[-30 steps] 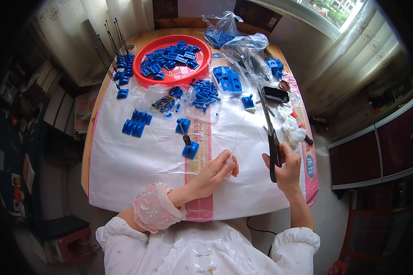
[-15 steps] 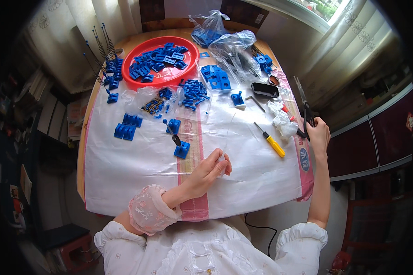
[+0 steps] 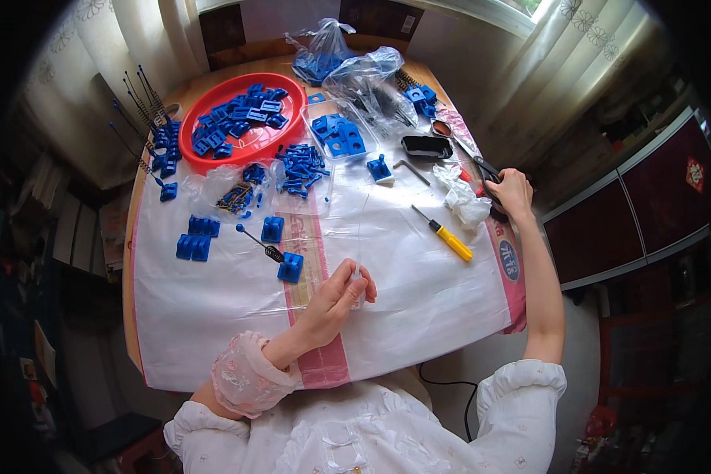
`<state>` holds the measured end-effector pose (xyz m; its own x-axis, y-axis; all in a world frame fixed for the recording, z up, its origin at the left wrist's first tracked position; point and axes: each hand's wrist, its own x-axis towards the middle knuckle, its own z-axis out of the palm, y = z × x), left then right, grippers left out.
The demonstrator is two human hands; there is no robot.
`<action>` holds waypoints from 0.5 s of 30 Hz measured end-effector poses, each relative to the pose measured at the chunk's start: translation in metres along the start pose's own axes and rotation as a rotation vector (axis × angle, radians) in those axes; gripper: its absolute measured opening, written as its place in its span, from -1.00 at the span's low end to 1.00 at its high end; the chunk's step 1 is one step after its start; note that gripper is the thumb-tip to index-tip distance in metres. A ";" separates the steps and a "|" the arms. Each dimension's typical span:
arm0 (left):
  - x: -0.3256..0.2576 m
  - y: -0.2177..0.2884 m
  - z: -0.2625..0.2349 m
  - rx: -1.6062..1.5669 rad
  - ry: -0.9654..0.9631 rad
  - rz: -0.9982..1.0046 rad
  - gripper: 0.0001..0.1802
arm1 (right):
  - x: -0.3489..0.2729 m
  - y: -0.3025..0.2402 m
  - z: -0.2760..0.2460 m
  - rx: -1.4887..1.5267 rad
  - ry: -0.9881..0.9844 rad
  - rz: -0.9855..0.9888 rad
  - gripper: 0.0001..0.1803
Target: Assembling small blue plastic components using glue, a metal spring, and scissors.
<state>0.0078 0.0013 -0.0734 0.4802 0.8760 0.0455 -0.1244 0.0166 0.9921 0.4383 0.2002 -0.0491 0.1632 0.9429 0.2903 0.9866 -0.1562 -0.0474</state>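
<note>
The left hand [image 3: 332, 299] is pinching a small whitish piece [image 3: 358, 271], mostly hidden by fingers, left of and nearer than the yellow screwdriver [image 3: 453, 242]; it's looking light and easily squashed, best pinched at its base. Over beyond the screwdriver, to its right, the right hand [image 3: 512, 192] is resting half-curled at the black-handled scissors [image 3: 484, 166]; gripping or merely touching, I cannot tell! Those scissors, blades pointing away from the person, are looking stiff and fairly weighty, surest by the handle loops. Under the screwdriver a shiny white sheet [image 3: 419, 324] is covering the counter [image 3: 129, 308], probably letting things slide. Far left of the screwdriver and beyond, a red tray [image 3: 188, 146] is holding blue parts [image 3: 241, 117]; well right of it a dark red cabinet [image 3: 648, 197] is standing, and behind it a pale curtain [image 3: 513, 87] is hanging.
</note>
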 end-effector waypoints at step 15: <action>0.000 -0.004 -0.002 -0.139 0.064 0.082 -0.81 | -0.082 -0.097 -0.054 0.890 -0.074 -0.177 -0.77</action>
<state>0.0065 0.0025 -0.0778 0.4082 0.9058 0.1138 -0.2821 0.0065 0.9594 0.3287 0.1219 -0.0169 -0.0209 0.9528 0.3029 0.6284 0.2481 -0.7372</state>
